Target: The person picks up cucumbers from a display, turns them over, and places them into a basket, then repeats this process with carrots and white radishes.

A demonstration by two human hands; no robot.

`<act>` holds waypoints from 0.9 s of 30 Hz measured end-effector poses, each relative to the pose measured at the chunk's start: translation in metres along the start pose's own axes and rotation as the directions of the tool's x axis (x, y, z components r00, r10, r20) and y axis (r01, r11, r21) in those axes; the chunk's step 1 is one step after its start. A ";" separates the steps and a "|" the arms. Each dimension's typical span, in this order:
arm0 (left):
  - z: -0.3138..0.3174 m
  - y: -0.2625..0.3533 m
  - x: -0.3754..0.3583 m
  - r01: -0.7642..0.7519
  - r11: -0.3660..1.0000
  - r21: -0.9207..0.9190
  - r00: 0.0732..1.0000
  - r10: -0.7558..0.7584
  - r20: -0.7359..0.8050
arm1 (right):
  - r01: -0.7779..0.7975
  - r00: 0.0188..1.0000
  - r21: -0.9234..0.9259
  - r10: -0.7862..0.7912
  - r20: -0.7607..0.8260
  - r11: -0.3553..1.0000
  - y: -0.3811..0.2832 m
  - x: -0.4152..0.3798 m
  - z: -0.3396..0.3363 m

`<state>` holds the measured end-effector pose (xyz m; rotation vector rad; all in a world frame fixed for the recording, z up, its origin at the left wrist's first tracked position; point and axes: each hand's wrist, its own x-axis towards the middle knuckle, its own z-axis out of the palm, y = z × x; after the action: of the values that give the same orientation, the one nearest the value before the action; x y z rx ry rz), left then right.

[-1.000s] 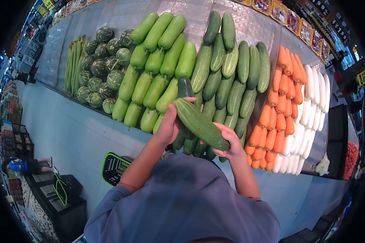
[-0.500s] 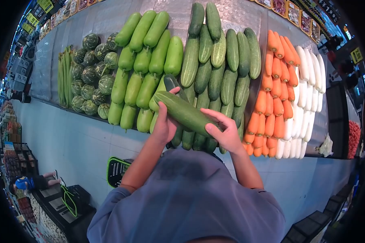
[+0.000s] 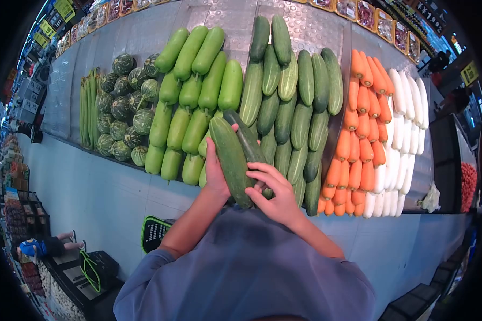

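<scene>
One dark green cucumber (image 3: 231,159), held lengthwise above the near edge of the cucumber pile (image 3: 289,107); left hand (image 3: 215,172) wrapped around it, right hand (image 3: 276,195) fingers curled on its near end.

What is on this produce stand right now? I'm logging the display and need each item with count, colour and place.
held cucumber: one, dark green, in both hands over the stand's front edge
cucumbers: many, dark green, centre pile
pale gourds: many, light green, left of the cucumbers
round squashes: many, striped dark green, further left
long stalks: one bundle, green, far left
carrots: many, orange, right of the cucumbers
white radishes: many, white, far right
basket: one, black and green, on the floor
left hand: grips the held cucumber
right hand: on its lower end
</scene>
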<state>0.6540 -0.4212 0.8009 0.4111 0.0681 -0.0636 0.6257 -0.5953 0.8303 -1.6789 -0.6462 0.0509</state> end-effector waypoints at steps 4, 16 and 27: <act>-0.012 0.000 -0.009 0.092 0.990 -0.109 0.994 -0.086 0.063 | 0.043 0.997 -0.089 -0.038 0.061 0.995 -0.010 0.009 0.002; -0.015 0.023 -0.042 0.042 0.974 -0.221 0.996 -0.059 -0.070 | -0.098 0.916 -0.680 -0.201 -0.347 0.727 0.137 0.272 -0.114; -0.048 0.045 -0.073 -0.123 0.977 -0.173 0.992 0.114 -0.061 | -0.510 0.852 -0.640 0.231 -0.470 0.575 0.154 0.373 -0.127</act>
<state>0.5825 -0.3572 0.7810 0.2383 0.0988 0.0700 1.0469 -0.5561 0.8358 -2.5506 0.0192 -0.2347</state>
